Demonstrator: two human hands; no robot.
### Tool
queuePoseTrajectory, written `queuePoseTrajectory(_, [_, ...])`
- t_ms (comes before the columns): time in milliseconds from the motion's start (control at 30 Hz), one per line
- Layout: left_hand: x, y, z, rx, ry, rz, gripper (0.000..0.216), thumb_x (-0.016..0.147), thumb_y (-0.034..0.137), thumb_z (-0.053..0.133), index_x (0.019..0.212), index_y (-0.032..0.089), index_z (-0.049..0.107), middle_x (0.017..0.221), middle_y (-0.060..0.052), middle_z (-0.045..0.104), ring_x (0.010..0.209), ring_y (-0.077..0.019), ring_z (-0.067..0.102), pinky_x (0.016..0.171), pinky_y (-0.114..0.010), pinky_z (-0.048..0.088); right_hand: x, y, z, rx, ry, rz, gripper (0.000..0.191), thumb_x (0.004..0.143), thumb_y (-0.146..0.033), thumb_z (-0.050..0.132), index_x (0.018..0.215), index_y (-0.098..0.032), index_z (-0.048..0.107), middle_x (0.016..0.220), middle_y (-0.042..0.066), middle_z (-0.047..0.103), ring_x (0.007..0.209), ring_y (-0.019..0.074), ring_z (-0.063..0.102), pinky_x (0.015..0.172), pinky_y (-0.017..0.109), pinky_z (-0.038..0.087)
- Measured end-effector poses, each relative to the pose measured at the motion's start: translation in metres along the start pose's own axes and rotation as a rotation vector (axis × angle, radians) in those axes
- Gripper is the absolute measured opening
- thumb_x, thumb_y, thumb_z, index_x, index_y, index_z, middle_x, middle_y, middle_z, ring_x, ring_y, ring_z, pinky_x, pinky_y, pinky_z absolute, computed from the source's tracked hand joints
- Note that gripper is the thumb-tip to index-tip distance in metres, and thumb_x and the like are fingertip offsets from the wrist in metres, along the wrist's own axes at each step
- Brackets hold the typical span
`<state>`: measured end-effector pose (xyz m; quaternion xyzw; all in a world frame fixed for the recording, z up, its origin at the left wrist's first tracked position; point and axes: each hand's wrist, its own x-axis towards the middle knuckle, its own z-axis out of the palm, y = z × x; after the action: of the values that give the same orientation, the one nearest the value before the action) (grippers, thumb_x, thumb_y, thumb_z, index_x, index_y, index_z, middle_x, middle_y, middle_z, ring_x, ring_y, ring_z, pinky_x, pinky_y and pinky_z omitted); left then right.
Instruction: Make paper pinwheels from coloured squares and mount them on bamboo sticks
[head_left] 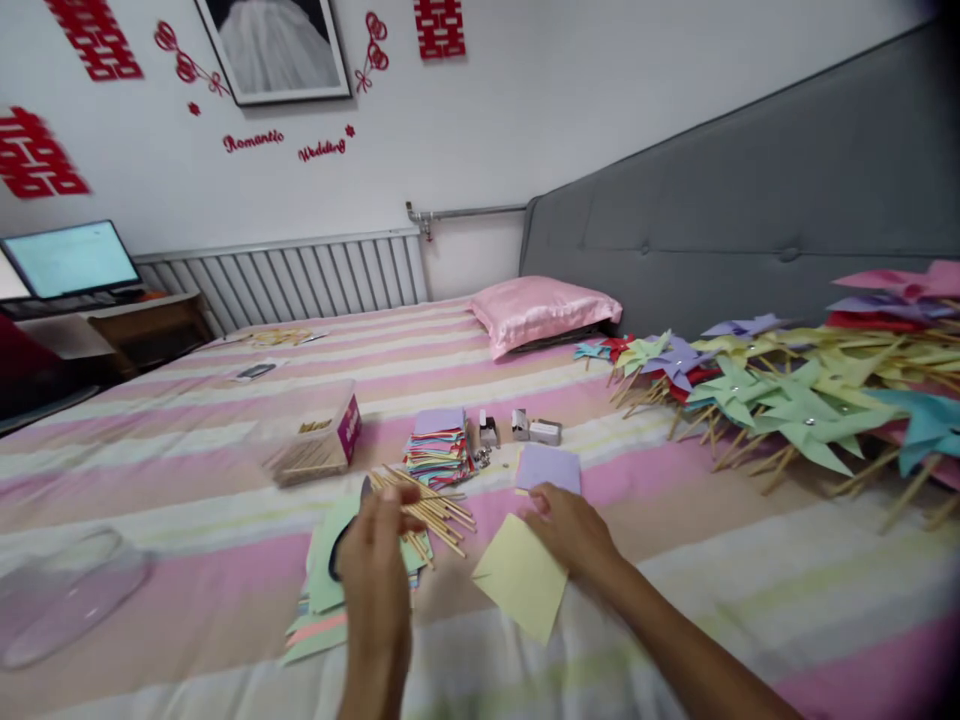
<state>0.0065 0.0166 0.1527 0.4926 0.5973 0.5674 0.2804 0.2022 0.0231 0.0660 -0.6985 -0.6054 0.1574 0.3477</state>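
My right hand [571,532] rests on the striped bedsheet [750,590] and pinches the top corner of a yellow paper square [521,577], which lies flat. A lilac paper square [548,467] lies just beyond it. My left hand [377,560] is raised and blurred by motion over a bundle of wooden sticks [429,510] and some green paper sheets [322,570]. Its fingers are too smeared to show whether they hold anything. A dark rounded object under the hand is mostly hidden.
Behind the sticks are a stack of coloured paper squares [439,450], small metal tools [529,428] and an open box of sticks [319,445]. Finished paper pinwheels [810,400] are piled at the right by the grey headboard [750,220]. A pink pillow [544,310] lies at the back, a clear dish [64,595] at the left.
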Motion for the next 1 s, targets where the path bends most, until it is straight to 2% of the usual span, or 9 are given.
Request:
queuePoseTrajectory(67, [-0.014, -0.020, 0.018, 0.032, -0.184, -0.064, 0.037, 0.078, 0.050, 0.042, 0.076, 0.019, 0.062, 0.072, -0.002, 0.063, 0.064, -0.0199, 0.055, 0.065, -0.033, 0.042, -0.018, 0.004, 0.001, 0.020, -0.022, 0.078, 0.020, 0.074, -0.031, 0.054, 0.087, -0.018, 0.063, 0.084, 0.012, 0.068, 0.079, 0.0275, 0.062, 0.064, 0.035, 0.043])
queuePoseTrajectory(133, [-0.029, -0.040, 0.034, 0.051, -0.219, -0.068, 0.034, 0.073, 0.051, 0.047, 0.071, 0.020, 0.061, 0.067, -0.003, 0.062, 0.067, -0.0231, 0.056, 0.067, -0.034, 0.041, -0.029, 0.007, 0.003, 0.074, -0.046, 0.113, 0.021, 0.071, -0.027, 0.056, 0.089, -0.018, 0.062, 0.092, 0.012, 0.067, 0.087, 0.0279, 0.060, 0.071, 0.036, 0.043])
queuePoseTrajectory(267, [-0.049, -0.064, 0.046, 0.051, -0.219, -0.129, 0.041, 0.072, 0.054, 0.047, 0.087, 0.018, 0.060, 0.090, -0.010, 0.064, 0.085, -0.0277, 0.057, 0.077, -0.039, 0.041, -0.032, 0.007, 0.005, 0.265, -0.128, 0.103, 0.018, 0.070, -0.020, 0.053, 0.084, -0.018, 0.064, 0.089, 0.007, 0.069, 0.084, 0.0237, 0.062, 0.071, 0.031, 0.044])
queuePoseTrajectory(367, [-0.049, -0.068, 0.041, 0.011, -0.176, -0.208, 0.051, 0.072, 0.055, 0.047, 0.106, 0.017, 0.053, 0.113, -0.013, 0.057, 0.102, -0.0282, 0.052, 0.087, -0.040, 0.037, -0.030, 0.005, 0.003, 0.426, -0.198, 0.099, 0.022, 0.076, -0.031, 0.048, 0.080, -0.016, 0.064, 0.080, 0.006, 0.070, 0.073, 0.0224, 0.064, 0.061, 0.029, 0.046])
queuePoseTrajectory(433, [-0.044, -0.067, 0.037, -0.073, -0.159, -0.297, 0.048, 0.071, 0.051, 0.052, 0.107, 0.019, 0.053, 0.118, -0.011, 0.054, 0.109, -0.0264, 0.048, 0.091, -0.037, 0.035, -0.032, 0.005, -0.001, 0.566, -0.235, 0.125, 0.033, 0.079, -0.040, 0.044, 0.084, -0.014, 0.063, 0.075, 0.006, 0.070, 0.067, 0.0216, 0.064, 0.057, 0.028, 0.046])
queuePoseTrajectory(533, [-0.036, -0.065, 0.036, -0.244, -0.209, -0.541, 0.038, 0.071, 0.044, 0.054, 0.099, 0.019, 0.056, 0.109, -0.010, 0.061, 0.103, -0.0238, 0.054, 0.084, -0.033, 0.040, -0.035, 0.005, -0.008, 0.892, -0.276, 0.234, 0.040, 0.074, -0.048, 0.052, 0.089, -0.013, 0.063, 0.069, 0.006, 0.069, 0.061, 0.0201, 0.063, 0.056, 0.028, 0.044])
queuePoseTrajectory(667, [-0.038, -0.058, 0.041, -0.328, -0.340, -0.717, 0.043, 0.072, 0.051, 0.048, 0.086, 0.013, 0.062, 0.072, -0.010, 0.068, 0.063, -0.0207, 0.063, 0.059, -0.030, 0.046, -0.037, 0.003, -0.020, 1.089, -0.303, 0.284, 0.039, 0.067, -0.048, 0.064, 0.085, -0.014, 0.066, 0.068, 0.004, 0.069, 0.062, 0.0178, 0.060, 0.058, 0.025, 0.042])
queuePoseTrajectory(833, [-0.046, -0.047, 0.034, -0.381, -0.552, -0.718, 0.048, 0.062, 0.059, 0.057, 0.078, 0.015, 0.066, 0.054, -0.001, 0.062, 0.049, -0.0149, 0.055, 0.051, -0.026, 0.043, -0.041, 0.002, -0.026, 1.031, -0.343, 0.245, 0.037, 0.068, -0.045, 0.065, 0.083, -0.012, 0.066, 0.067, 0.004, 0.067, 0.059, 0.0169, 0.059, 0.056, 0.025, 0.041])
queuePoseTrajectory(1000, [-0.051, -0.043, 0.026, -0.285, -0.638, -0.535, 0.035, 0.060, 0.047, 0.068, 0.064, 0.011, 0.067, 0.057, -0.003, 0.065, 0.054, -0.0133, 0.055, 0.055, -0.023, 0.039, -0.045, 0.005, -0.029, 0.990, -0.410, 0.159, 0.025, 0.074, -0.034, 0.062, 0.087, -0.012, 0.065, 0.074, 0.004, 0.067, 0.064, 0.0161, 0.060, 0.058, 0.024, 0.042])
